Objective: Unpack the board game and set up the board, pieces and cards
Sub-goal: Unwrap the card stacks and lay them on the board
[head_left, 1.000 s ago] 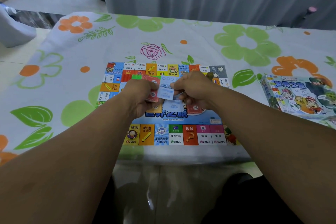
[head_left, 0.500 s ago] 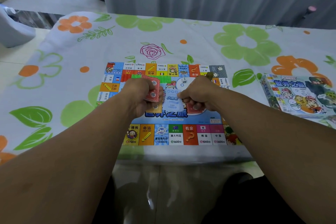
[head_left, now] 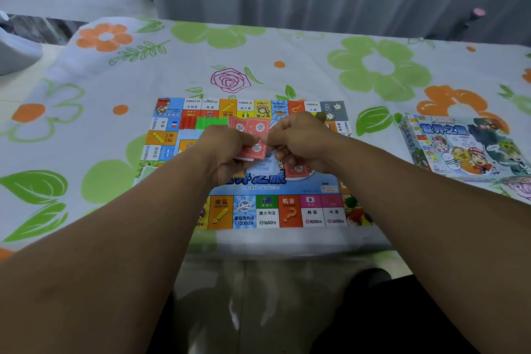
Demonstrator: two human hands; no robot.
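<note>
**Counter (head_left: 86, 129) under flowered cloth: sorting continues**

Over the game board (head_left: 267, 211), the left grip (head_left: 227, 152) curls round a red card stack (head_left: 253, 152). A blue card (head_left: 263, 167) just landed mid-board; the right grip (head_left: 304, 141) now pinches the top red card (head_left: 258, 129). Far right, the game box (head_left: 465, 146) hides its contents.

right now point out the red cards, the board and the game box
red cards (head_left: 255, 131): head view, face of top card
board (head_left: 267, 213): head view, near row of squares
game box (head_left: 459, 149): head view, printed lid
</note>
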